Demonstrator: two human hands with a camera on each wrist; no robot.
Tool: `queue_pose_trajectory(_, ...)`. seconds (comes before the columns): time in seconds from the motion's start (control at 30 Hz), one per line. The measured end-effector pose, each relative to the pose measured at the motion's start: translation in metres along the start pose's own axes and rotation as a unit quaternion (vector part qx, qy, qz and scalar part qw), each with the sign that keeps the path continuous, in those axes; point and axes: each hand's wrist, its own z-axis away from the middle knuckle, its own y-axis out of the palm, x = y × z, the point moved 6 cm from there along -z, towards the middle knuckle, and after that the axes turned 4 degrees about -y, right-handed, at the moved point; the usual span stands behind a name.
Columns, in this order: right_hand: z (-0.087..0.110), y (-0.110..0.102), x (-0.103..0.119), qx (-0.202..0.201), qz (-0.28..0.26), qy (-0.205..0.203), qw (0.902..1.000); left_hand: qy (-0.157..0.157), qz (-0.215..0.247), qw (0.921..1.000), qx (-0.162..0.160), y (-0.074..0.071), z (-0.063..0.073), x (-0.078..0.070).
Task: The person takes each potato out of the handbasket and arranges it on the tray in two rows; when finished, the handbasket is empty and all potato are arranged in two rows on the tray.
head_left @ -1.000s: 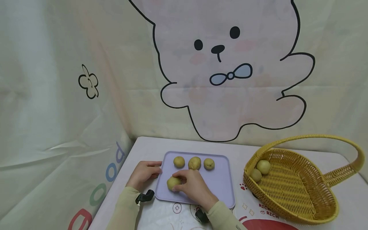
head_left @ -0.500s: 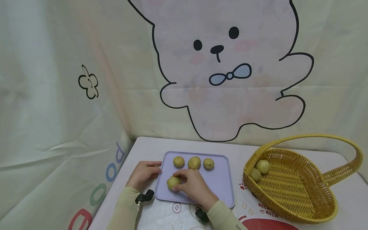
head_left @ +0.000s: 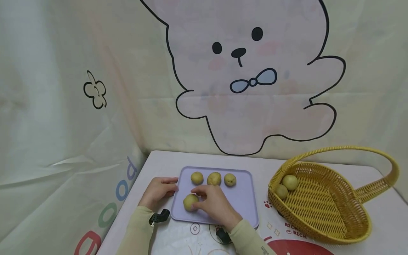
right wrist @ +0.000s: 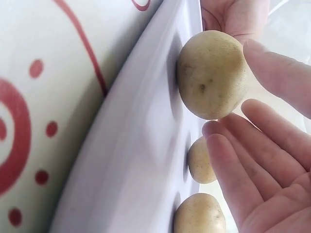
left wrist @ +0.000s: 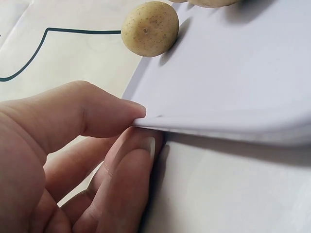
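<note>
At the left side of the lavender tray (head_left: 239, 209), my left hand (head_left: 159, 191) pinches the rim, thumb on top and fingers beneath in the left wrist view. A round potato (head_left: 190, 202) sits on the tray's near left part. Beside it is my right hand (head_left: 215, 204); in the right wrist view its fingers (right wrist: 262, 170) are nearly straight, with the thumb at the potato's edge. Whether they still touch it I cannot tell. Behind, three potatoes stand in a row: left (head_left: 197, 178), middle (head_left: 214, 179) and right (head_left: 230, 180).
A yellow woven basket (head_left: 322, 209) with a tall handle stands to the right of the tray. Two potatoes (head_left: 290, 182) lie in its left end. The white table (head_left: 165, 159) has a printed cover, and a curtain with a bear drawing hangs behind it.
The right hand's fingers have loosened slightly from the near potato, which stays on the tray. My left hand keeps its place at the rim. The head view has shifted a little.
</note>
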Motion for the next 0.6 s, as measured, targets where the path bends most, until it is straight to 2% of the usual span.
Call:
queue_pose_trajectory(0.2,0.004,-0.005,0.002,-0.003,0.002,0.0,1.0,0.003,0.001,1.0,0.006,0.003,0.0,0.0)
queue_pose_trajectory(0.33,0.011,-0.016,0.003,-0.013,-0.002,0.007,0.9999,0.007,-0.008,0.9999,0.009,0.006,0.001,-0.001)
queue_pose_trajectory(0.47,0.026,-0.04,0.007,-0.042,-0.012,0.01,0.999,0.017,-0.021,0.9996,0.011,0.006,0.0,-0.002)
queue_pose_trajectory(0.6,0.05,-0.072,0.012,-0.063,0.007,0.027,0.9976,0.021,-0.026,0.9994,0.006,0.0,0.0,-0.001)
